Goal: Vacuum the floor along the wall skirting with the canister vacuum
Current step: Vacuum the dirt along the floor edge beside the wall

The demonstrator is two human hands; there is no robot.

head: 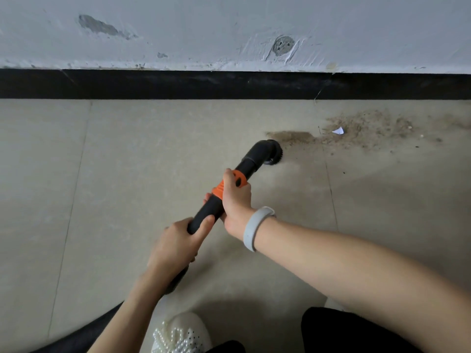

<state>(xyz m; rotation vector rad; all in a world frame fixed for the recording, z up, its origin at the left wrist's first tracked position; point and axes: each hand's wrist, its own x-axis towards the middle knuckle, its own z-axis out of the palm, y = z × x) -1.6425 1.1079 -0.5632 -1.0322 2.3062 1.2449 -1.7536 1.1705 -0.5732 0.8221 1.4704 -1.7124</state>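
Head view, looking down: both hands are wrapped round the black wand [207, 212] of the vacuum, which slants up and to the right across the tiled floor [127, 161]. The right hand [235, 197] grips it high up, fingers curled over the orange collar [229, 183], with a grey band [254, 228] on that wrist. The left hand [175, 240] holds the wand lower down, thumb lying along the top. At the far end the round brush head [271, 152] sits on the floor, just at the left edge of a patch of brown dirt [356, 128] that spreads away to the right, near the black skirting [229, 85]. A small white paper scrap [338, 130] lies in the dirt. Above the skirting the white wall [204, 29] is chipped and patched. The hose [84, 332] trails off at lower left, beside a white beaded shoe [181, 332].
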